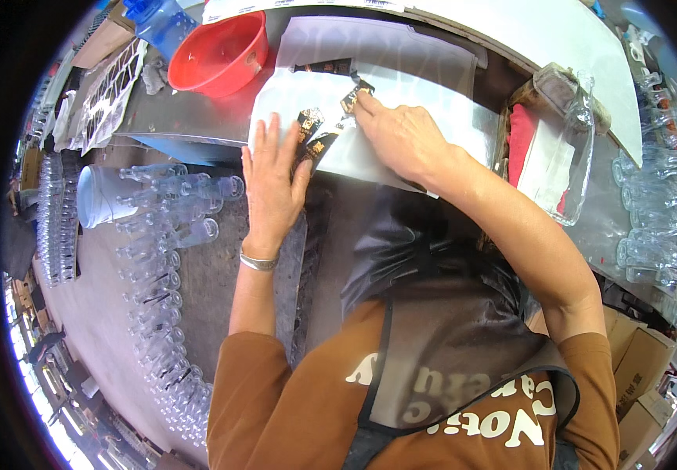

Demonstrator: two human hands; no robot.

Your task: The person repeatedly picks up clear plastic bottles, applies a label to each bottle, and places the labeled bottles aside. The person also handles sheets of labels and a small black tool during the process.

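My right hand (405, 141) reaches over the bench with its fingertips pinched on a small black label with gold print (355, 97), above a white sheet (401, 70). My left hand (270, 184) is open, its fingers spread over the near edge of the sheet. Beside its fingers lie larger black-and-gold labels (311, 133), partly covering the white surface. Farther back on the sheet is another dark strip (323, 67). The fingertips of my right hand hide part of the small label.
A red plastic basin (221, 55) and a blue water jug (158, 23) stand at the back left. Rows of clear glass bottles (158, 313) line the left, with more glassware (659, 204) at the right. A clear bottle (581, 149) lies right of the sheet. Cardboard boxes (640, 360) sit lower right.
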